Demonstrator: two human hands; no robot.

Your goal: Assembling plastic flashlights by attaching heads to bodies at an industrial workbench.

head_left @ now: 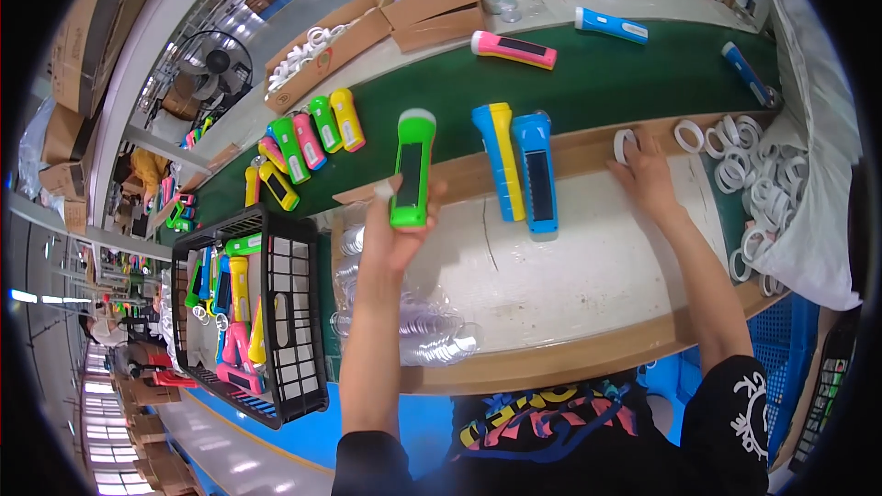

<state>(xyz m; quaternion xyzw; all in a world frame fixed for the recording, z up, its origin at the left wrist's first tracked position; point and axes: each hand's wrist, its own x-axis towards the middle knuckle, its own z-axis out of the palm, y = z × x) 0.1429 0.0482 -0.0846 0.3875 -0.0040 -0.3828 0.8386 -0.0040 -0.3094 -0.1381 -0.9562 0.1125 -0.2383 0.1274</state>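
Left hand: the left hand (393,243), near the centre of the frame, is curled closed around the lower end of a green flashlight (416,168), whose white-rimmed head points up and whose dark panel faces the camera.
Right hand: at right of centre, the right hand (649,173) pinches a white ring (624,145) between thumb and forefinger, the other fingers loosely bent.
Flashlights between the hands: a blue-and-yellow flashlight (500,161) and a blue flashlight (538,174) lie side by side, heads upward, on the bench (588,285).
Loose rings: a heap of white rings (761,182) spreads at the right of the frame.
Clear discs: stacked transparent discs (432,335) lie left of lower centre, beside the left forearm.
Basket: a black basket (264,234) at lower left contains mixed-colour flashlights.
Green strip: across the upper frame, the green surface (413,83) carries more flashlights, including a pink flashlight (516,50).
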